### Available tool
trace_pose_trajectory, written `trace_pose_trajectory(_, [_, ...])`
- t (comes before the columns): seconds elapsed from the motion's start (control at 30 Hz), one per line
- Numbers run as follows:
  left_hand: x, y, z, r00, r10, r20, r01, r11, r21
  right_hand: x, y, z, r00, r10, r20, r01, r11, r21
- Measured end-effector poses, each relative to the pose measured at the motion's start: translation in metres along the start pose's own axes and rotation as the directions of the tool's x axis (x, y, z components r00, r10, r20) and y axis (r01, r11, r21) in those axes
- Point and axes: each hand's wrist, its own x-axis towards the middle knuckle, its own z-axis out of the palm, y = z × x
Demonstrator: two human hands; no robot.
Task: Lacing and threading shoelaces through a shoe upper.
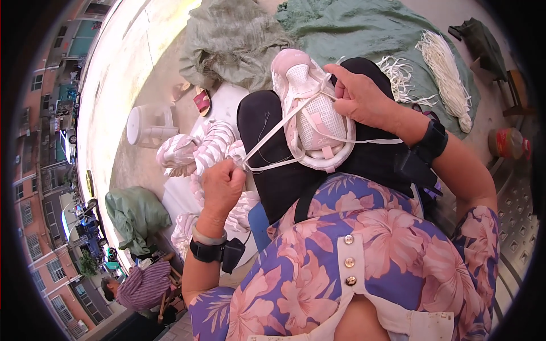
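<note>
A pink and white mesh shoe lies across my black-trousered lap, its toe end pointing away. A flat white shoelace crosses its opening. My left hand is closed in a fist left of the shoe, and the lace runs taut from it to the shoe. My right hand grips the shoe's right edge, thumb on the near side and index finger stretched along the top. What its other fingers press is partly hidden. Another length of lace trails to the right below this hand.
Pink and white shoe pieces are heaped at left, near a white stool and a green sack. A bundle of white laces lies on the green tarp. At lower left another person sits. A plastic jug stands right.
</note>
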Motion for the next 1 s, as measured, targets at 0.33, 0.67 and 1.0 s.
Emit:
trace_pose_trajectory(0.33, [-0.121,-0.173,0.01,0.825,-0.564,-0.047,0.499,0.685,0.532,0.006,-0.014,0.002,0.998,0.052,0.046,-0.055,0.997,0.059])
trace_pose_trajectory(0.67, [0.036,0.015,0.019,0.928,0.267,-0.26,-0.302,0.947,-0.107,0.036,-0.019,-0.001,0.953,0.293,0.071,-0.3,0.947,0.118])
trace_pose_trajectory(1.0, [0.073,0.051,0.049,0.92,0.351,-0.177,-0.336,0.936,0.107,0.031,-0.008,0.021,0.971,-0.028,-0.237,0.059,0.99,0.127])
